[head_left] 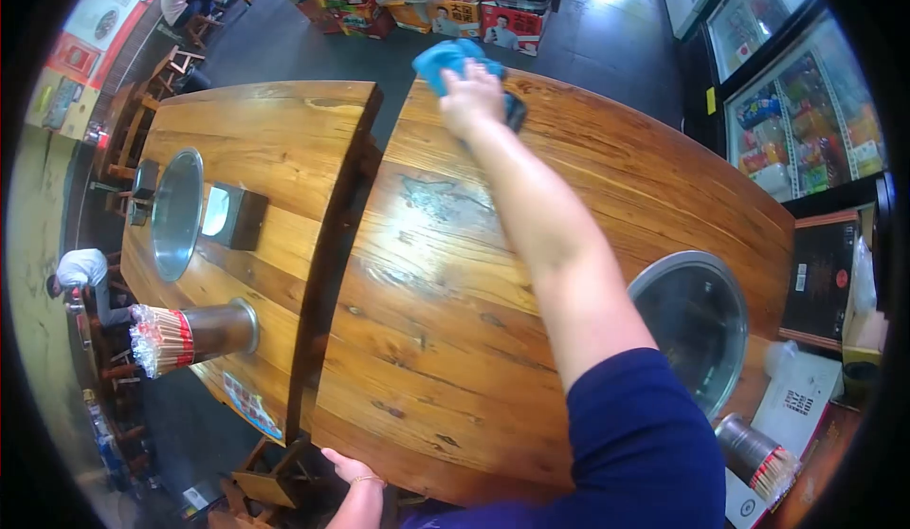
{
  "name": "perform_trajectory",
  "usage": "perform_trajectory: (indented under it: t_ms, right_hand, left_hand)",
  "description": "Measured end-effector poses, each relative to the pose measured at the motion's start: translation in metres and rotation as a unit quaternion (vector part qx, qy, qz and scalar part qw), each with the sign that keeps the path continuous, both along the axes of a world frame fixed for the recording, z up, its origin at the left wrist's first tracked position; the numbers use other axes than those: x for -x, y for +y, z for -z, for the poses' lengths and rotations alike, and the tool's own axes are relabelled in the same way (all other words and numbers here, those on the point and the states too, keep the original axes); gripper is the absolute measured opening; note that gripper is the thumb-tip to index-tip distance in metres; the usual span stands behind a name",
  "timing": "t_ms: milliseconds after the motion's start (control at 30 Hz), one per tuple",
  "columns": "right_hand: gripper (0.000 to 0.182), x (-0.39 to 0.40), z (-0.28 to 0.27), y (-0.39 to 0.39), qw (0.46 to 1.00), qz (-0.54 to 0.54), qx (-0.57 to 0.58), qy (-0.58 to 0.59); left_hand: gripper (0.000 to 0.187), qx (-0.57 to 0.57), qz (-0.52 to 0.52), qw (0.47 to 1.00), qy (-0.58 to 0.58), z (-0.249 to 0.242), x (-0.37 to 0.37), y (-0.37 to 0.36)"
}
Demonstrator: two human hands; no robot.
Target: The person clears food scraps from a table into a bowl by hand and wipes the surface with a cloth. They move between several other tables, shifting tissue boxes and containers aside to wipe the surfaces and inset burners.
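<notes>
Stretched across the wooden table, my right hand presses a blue cloth onto the tabletop at its far left corner. The fingers lie over the cloth, which bunches out ahead of them. A small dark object shows just right of that wrist, partly covered by it. Wet, shiny patches mark the wood behind the hand. My left hand, with a thin bracelet at the wrist, is at the near left edge of the table; its thumb points outward and the other fingers are hidden.
A round metal-rimmed basin is set into the table's right side. A chopstick holder lies near it. Across a narrow gap, a second table carries another chopstick holder and a napkin box. Cartons stand beyond; a person sits left.
</notes>
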State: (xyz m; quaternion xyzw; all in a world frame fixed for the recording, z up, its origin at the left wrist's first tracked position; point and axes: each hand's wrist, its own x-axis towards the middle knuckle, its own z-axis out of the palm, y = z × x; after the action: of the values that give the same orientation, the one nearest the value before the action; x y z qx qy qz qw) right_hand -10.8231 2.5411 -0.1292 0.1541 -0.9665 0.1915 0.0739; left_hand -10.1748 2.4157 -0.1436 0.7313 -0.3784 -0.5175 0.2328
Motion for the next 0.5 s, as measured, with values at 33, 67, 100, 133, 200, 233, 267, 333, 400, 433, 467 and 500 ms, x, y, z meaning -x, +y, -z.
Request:
perform_trajectory:
  t_ms: [33,67,100,133,200,233,267,333,400,433,467,500]
  right_hand:
    - [0.051,-0.011,-0.006,-0.032,1.0,-0.03,-0.001,-0.006]
    - [0.05,-0.023,-0.009,-0.054,0.995,-0.092,0.003,-0.026]
    - [0.05,-0.044,-0.007,-0.068,0.991,-0.13,0.018,-0.019]
    - [0.049,-0.07,-0.004,-0.079,0.985,-0.169,0.033,-0.012]
    - [0.048,-0.135,-0.007,-0.078,0.977,-0.192,0.096,0.018]
    - [0.049,-0.177,0.007,-0.078,0.969,-0.216,0.113,0.032]
    - [0.049,-0.219,0.016,-0.079,0.96,-0.239,0.132,0.054]
    - [0.048,-0.334,-0.011,-0.056,0.931,-0.359,0.062,0.007]
    - [0.044,-0.434,-0.014,-0.049,0.829,-0.543,0.002,-0.133]
    - [0.041,-0.484,-0.009,-0.03,0.833,-0.517,0.16,-0.113]
    - [0.038,-0.508,-0.011,-0.023,0.828,-0.53,0.167,-0.076]
    - [0.035,-0.506,-0.011,-0.024,0.828,-0.534,0.155,-0.068]
  left_hand:
    - [0.086,0.01,0.01,1.0,0.004,0.006,-0.006,-0.004]
    - [0.085,0.019,0.017,1.0,0.006,0.01,-0.014,-0.006]
    - [0.082,0.01,-0.007,0.999,0.044,0.015,-0.017,-0.008]
    - [0.081,0.015,0.006,0.998,0.065,0.02,-0.023,-0.009]
    - [0.079,0.027,-0.007,0.997,0.07,0.029,-0.028,-0.012]
    - [0.079,0.036,-0.008,0.999,0.01,0.02,-0.024,-0.008]
    - [0.078,0.044,-0.008,0.998,-0.042,0.015,-0.014,-0.007]
    - [0.08,0.034,-0.004,0.996,-0.081,0.018,-0.017,-0.009]
    - [0.079,0.03,0.02,0.996,-0.077,0.009,-0.008,-0.011]
    - [0.079,0.026,0.036,0.996,-0.078,0.003,-0.013,-0.009]
    - [0.082,0.037,0.037,0.995,-0.08,0.015,-0.024,-0.017]
    - [0.082,0.041,0.048,0.993,-0.102,0.021,-0.028,-0.022]
